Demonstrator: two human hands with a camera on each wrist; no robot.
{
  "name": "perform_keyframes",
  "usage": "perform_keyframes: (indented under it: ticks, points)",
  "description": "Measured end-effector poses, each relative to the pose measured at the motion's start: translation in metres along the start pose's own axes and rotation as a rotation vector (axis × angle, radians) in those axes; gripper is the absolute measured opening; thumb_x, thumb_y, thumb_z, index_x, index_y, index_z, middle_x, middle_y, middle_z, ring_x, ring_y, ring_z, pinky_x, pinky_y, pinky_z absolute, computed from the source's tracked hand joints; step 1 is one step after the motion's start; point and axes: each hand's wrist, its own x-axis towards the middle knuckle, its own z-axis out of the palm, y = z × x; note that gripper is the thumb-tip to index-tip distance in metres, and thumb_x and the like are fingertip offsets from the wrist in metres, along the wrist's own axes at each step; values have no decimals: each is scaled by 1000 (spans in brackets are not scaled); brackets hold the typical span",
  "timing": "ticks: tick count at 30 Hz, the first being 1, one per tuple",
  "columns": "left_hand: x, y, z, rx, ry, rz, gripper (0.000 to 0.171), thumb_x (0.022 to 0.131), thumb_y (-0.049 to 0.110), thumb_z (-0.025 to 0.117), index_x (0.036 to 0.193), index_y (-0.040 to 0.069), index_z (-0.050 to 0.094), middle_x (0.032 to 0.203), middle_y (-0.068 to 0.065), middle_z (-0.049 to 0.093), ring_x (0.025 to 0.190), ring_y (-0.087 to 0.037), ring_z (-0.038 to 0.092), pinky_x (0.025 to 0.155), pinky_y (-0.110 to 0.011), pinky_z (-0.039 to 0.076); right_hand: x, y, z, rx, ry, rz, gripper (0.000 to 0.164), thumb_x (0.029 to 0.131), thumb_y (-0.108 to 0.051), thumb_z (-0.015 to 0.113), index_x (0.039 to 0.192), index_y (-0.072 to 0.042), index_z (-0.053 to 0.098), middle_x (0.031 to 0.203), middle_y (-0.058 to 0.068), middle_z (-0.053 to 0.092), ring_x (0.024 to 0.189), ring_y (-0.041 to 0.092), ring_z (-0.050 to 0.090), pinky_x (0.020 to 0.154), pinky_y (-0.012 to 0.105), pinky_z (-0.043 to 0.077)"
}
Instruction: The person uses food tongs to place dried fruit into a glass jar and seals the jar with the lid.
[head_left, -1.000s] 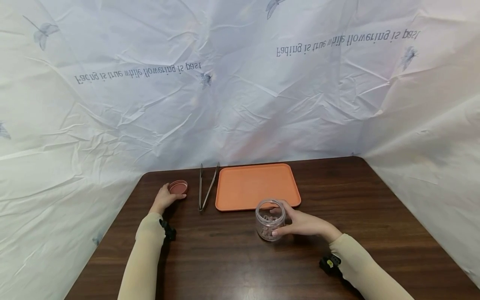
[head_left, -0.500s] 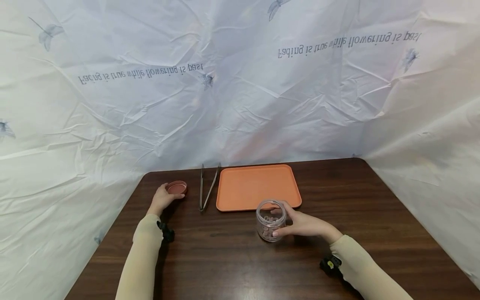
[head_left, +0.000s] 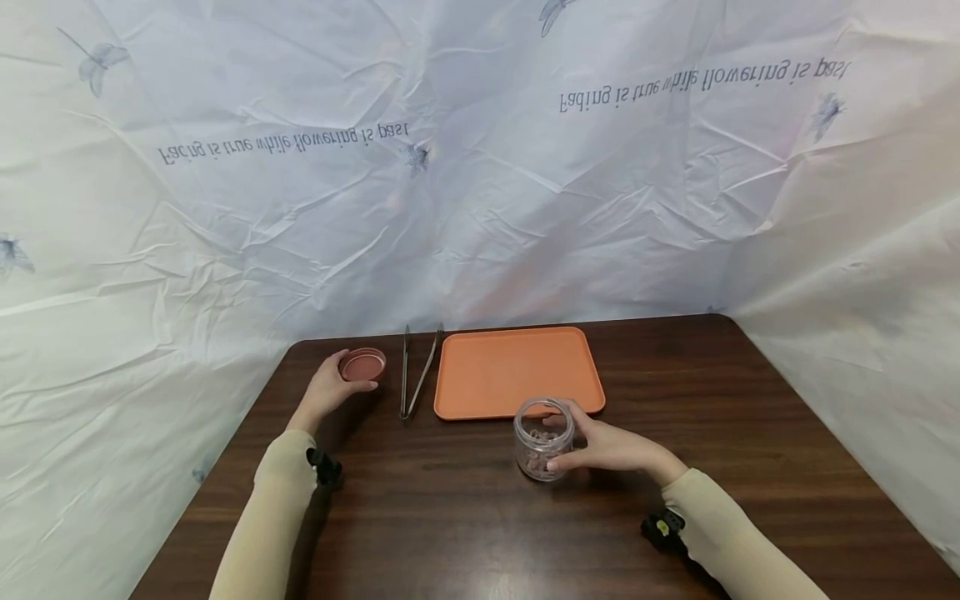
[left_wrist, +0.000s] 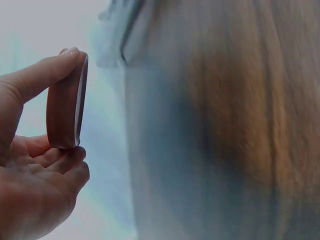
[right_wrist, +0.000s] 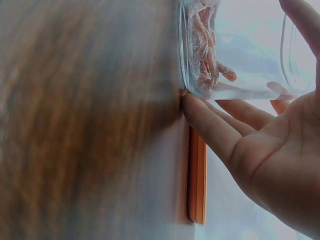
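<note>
My left hand (head_left: 327,389) pinches a round reddish-brown lid (head_left: 363,365) by its rim, at the far left of the table. In the left wrist view the lid (left_wrist: 66,102) sits between thumb and fingertips, apart from the tabletop. A clear open jar (head_left: 542,442) stands upright near the middle, with my right hand (head_left: 611,446) gripping its side, thumb in front and fingers behind. Inside the jar, low at the bottom, lie several small pinkish-brown dried pieces (right_wrist: 204,47), seen closely in the right wrist view.
An orange tray (head_left: 517,375) lies at the back middle, just beyond the jar. Metal tongs (head_left: 408,392) rest spread between the lid and that tray. White printed cloth (head_left: 480,208) hangs behind the dark wooden table (head_left: 450,517) and along its sides.
My left hand has raised the lid off the table and brought it slightly right. The right hand and the jar stay put.
</note>
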Motion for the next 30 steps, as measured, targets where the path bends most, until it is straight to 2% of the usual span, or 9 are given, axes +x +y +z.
perform_keyframes:
  ticks: [6, 13, 20, 30]
  points:
    - [-12, 31, 1, 11, -35, 114, 100, 83, 31, 85, 155, -7, 26, 146, -31, 40, 128, -45, 47, 100, -58, 42, 0, 0, 0, -1, 1, 2, 86, 92, -35, 77, 155, -30, 19, 155, 10, 38, 136, 34, 46, 100, 50, 42]
    - [-24, 66, 6, 32, -55, 213, 99, 81, 28, 88, 155, -2, 30, 145, -24, 43, 126, -41, 50, 99, -57, 43, 0, -1, -2, -12, -5, -13, 86, 93, -35, 75, 157, -25, 18, 156, 14, 37, 141, 37, 40, 107, 58, 36]
    - [-38, 101, 13, 59, -64, 327, 95, 78, 23, 90, 153, -1, 36, 143, -20, 47, 125, -37, 53, 100, -55, 44, 1, -1, -2, -19, 4, 2, 86, 91, -36, 77, 156, -26, 20, 155, 11, 39, 141, 35, 40, 109, 58, 35]
    - [-57, 144, 30, 156, -113, 423, 94, 75, 24, 92, 152, 7, 40, 140, -12, 49, 119, -28, 57, 97, -49, 48, 0, -1, -1, -15, 1, -13, 86, 92, -35, 76, 156, -25, 20, 155, 15, 38, 140, 38, 40, 107, 59, 35]
